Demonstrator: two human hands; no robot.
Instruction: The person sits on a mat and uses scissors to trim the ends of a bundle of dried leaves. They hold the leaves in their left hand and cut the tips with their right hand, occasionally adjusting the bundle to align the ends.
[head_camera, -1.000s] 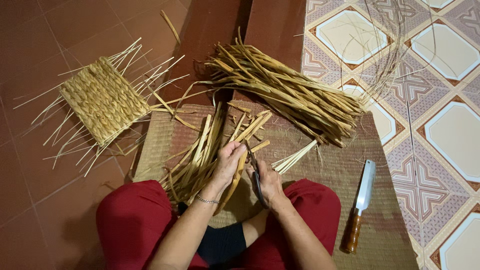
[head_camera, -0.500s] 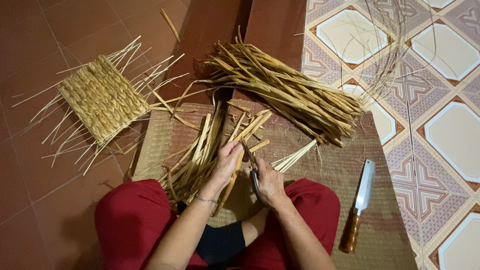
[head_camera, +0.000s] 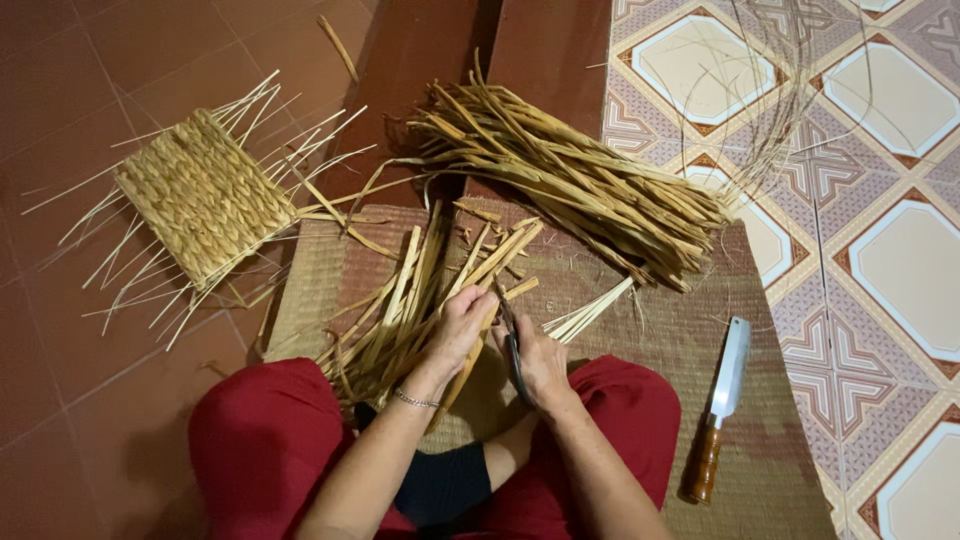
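Note:
I sit cross-legged in red trousers on a woven mat (head_camera: 650, 330). My left hand (head_camera: 458, 328) grips a dried reed strip (head_camera: 478, 300) from a loose fan of cut strips (head_camera: 395, 310) lying in front of my knees. My right hand (head_camera: 540, 362) holds dark scissors (head_camera: 512, 340), the blades pointing up beside the strip held by the left hand. A silver bracelet circles my left wrist.
A large bundle of dried reeds (head_camera: 570, 180) lies across the mat's far edge. A partly woven rectangular panel (head_camera: 203, 195) with thin spokes sticking out rests on the red tiles at left. A cleaver with a wooden handle (head_camera: 718, 405) lies at right. Thin pale strands (head_camera: 770, 110) curl over the patterned tiles.
Both hands stay close together over the strips, shifting only slightly; the scissors remain at the strip in my left hand. Everything else is still.

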